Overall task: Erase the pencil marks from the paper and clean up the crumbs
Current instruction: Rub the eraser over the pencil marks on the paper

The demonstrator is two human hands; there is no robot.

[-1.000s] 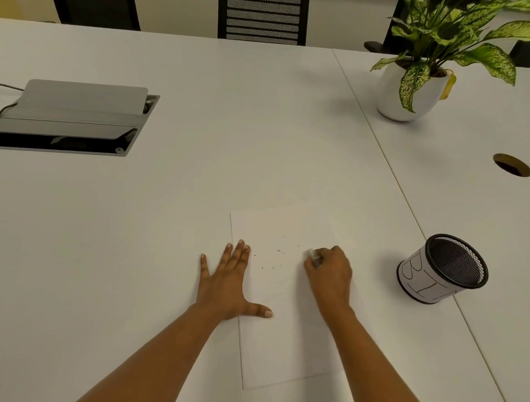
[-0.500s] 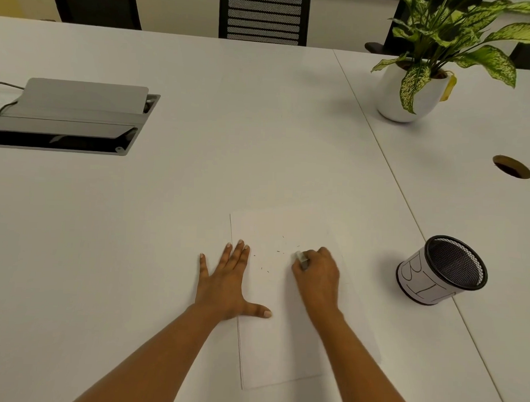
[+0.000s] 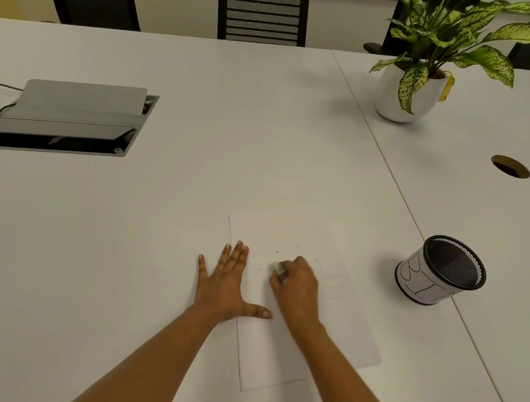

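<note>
White paper [image 3: 276, 351] lies flat on white tabletop [image 3: 198, 183], its near right part hidden under the right forearm

Left hand [image 3: 225, 283] wide and flat, palm down, fingers straight, across the paper's left edge: thumb tip on the sheet, little finger off it on bare tabletop, holding nothing

Right hand [image 3: 297, 286] over the middle of the paper, fingers curled, pinching a small white eraser [image 3: 277, 267] at the fingertips. Eraser end points down at the sheet, can't tell if it actually touches. Hand slightly blurred

Dark crumbs [image 3: 278, 252] scattered on the paper, just beyond and left of the eraser, some between the two hands, some further up the sheet

Faint pencil marks [image 3: 330, 281], thin curved lines, on the paper's right side, just right of the right hand

Black mesh cup [image 3: 438, 270] with a white wrap bearing drawn lines stands off the paper's right edge, near but apart, open mouth toward the camera

Round hole [image 3: 510, 166] in the tabletop, right of the paper, beyond the cup

White pot [image 3: 402, 94] with a green speckled plant, well beyond the paper's far right corner

Grey cable box [image 3: 68, 118], lid raised, well beyond the paper to the left

Black chair back [image 3: 262, 17] past the tabletop's far edge, roughly straight beyond the paper
</note>
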